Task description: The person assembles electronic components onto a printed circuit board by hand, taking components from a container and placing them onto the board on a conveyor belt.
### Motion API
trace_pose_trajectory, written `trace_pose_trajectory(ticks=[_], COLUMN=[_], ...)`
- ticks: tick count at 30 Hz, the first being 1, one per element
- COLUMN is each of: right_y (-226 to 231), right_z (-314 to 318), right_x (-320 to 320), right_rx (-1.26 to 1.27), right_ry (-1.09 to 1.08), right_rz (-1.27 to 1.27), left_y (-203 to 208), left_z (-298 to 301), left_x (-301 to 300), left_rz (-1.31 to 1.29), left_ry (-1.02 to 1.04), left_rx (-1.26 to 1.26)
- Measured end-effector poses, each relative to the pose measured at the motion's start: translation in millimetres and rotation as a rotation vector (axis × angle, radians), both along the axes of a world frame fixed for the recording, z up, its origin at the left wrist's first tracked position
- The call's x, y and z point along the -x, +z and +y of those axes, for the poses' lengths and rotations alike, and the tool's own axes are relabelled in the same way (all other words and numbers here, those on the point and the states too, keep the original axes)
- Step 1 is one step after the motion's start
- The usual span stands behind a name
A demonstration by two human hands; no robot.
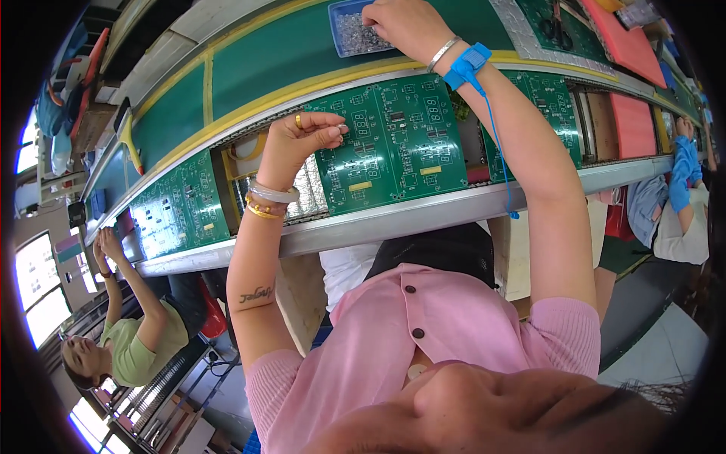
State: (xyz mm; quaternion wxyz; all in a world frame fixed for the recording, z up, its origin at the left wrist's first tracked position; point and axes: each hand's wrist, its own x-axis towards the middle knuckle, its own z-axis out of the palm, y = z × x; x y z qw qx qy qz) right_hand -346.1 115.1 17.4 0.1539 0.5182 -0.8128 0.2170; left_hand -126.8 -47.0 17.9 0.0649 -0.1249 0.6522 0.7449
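Pinching a small part between thumb and forefinger, the left hand is held over the left edge of the middle board. The fingers of the right hand are bent down at the right edge of a blue tray, set toward the far edge of the table; whether anything is gripped there cannot be told. Other boards are lined up to either side along the table's near edge, beside a metal rail. A blue strap is worn on the right wrist.

The circuit board is green, the tray blue.
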Motion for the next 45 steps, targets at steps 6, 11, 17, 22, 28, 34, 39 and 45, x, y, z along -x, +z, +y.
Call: trace_pose_trajectory(ticks=[6, 11, 17, 22, 28, 34, 39, 45], right_y=[22.2, 31.9, 29.6, 20.6, 21.2, 14.6, 15.5, 6.7], right_z=[5.6, 42.5, 87.1, 96.5, 98.1, 97.8, 92.0, 97.6], right_x=[-23.4, -60.3, -79.8, -80.9, -82.0, -75.2, -80.8, -86.8], right_rx=[0.033, 0.061, 0.212, 0.274, 0.26, 0.285, 0.206, 0.191], right_ry=[-0.038, -0.053, -0.084, -0.131, -0.151, -0.09, -0.144, -0.121], right_rz=[-0.133, -0.255, -0.335, -0.358, -0.495, -0.394, -0.591, -0.6], left_y=[0.6, -8.5, -14.2, -20.7, -23.2, -21.6, -13.3, 45.8], left_z=[2.8, 11.7, 21.4, 25.8, 28.8, 28.5, 27.4, 14.2], left_x=[5.6, 29.5, 52.5, 57.4, 59.6, 65.4, 57.7, -6.8], left_rz=[-0.002, 0.195, 0.379, 0.467, 0.535, 0.554, 0.548, 0.561], left_ry=[0.003, -0.018, -0.045, -0.02, -0.024, -0.045, -0.09, 0.07], left_rx=[0.035, 0.484, 0.93, 1.019, 1.118, 1.141, 1.187, 1.181])
